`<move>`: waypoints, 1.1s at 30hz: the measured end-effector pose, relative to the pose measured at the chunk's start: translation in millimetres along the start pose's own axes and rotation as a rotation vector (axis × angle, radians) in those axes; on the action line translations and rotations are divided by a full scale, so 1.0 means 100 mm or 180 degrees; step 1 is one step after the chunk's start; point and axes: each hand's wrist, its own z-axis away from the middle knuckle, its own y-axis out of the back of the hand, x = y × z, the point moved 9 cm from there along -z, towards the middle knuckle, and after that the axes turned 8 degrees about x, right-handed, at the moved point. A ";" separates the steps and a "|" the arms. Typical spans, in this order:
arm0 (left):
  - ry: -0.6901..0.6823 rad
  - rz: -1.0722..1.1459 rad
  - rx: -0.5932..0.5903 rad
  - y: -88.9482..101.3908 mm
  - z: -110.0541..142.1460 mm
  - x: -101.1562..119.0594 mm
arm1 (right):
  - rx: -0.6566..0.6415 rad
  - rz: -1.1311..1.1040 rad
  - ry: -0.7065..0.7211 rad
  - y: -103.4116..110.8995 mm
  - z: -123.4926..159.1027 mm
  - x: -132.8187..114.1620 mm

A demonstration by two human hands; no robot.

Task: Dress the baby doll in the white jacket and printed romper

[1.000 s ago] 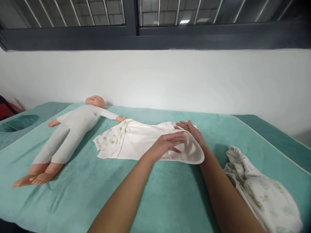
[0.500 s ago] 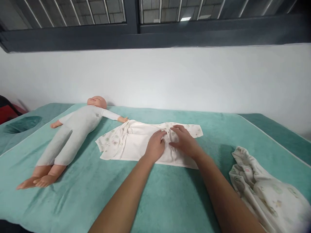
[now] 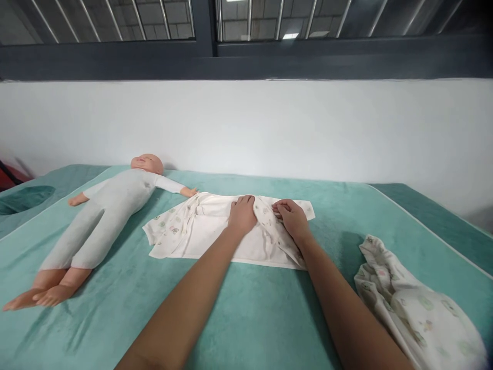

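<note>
A white baby shirt (image 3: 215, 234) with small animal prints lies spread on the green cover, its front opened to show the plain white inside. Lying on the shirt's upper middle, my left hand (image 3: 242, 215) has its fingers stretched flat against the cloth. To its right, my right hand (image 3: 291, 218) has thumb and fingers pinched together on the shirt's printed right front panel. A doll (image 3: 119, 205) in a pale suit lies on its back at the left, one hand close to the shirt's left shoulder.
A bunched printed baby garment (image 3: 419, 313) lies at the lower right. The green cover (image 3: 246, 318) runs back to a white wall (image 3: 246, 128) under a dark-framed window (image 3: 246, 64). At the far left edge is a red and black item (image 3: 8, 177).
My left hand has shifted up the shirt and flattened. The right hand's spread fingers have closed on the front panel, which is now folded outward. The view has shifted slightly.
</note>
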 end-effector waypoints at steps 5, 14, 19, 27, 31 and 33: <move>-0.0039 -0.0183 -0.0141 -0.13 -0.17 -0.06 | -0.0250 0.0137 0.0171 -0.13 0.02 -0.06; 0.0026 -0.0146 -0.0155 -0.13 -0.23 -0.09 | -0.0907 0.0966 0.0959 -0.39 0.18 -0.23; 0.0031 0.0074 -0.0002 -0.04 -0.17 -0.06 | -0.0770 0.1686 0.1087 -0.38 0.01 -0.14; -0.0008 0.0666 0.0071 0.07 -0.10 0.03 | -0.0564 0.2170 0.0728 -0.08 -0.14 0.20; 0.0014 0.1171 0.0050 0.12 0.01 0.06 | -0.0314 0.2259 0.0435 0.24 -0.21 0.26; 0.0052 0.1475 0.0026 0.16 0.08 0.06 | -0.0092 0.2203 0.0466 0.34 -0.16 0.11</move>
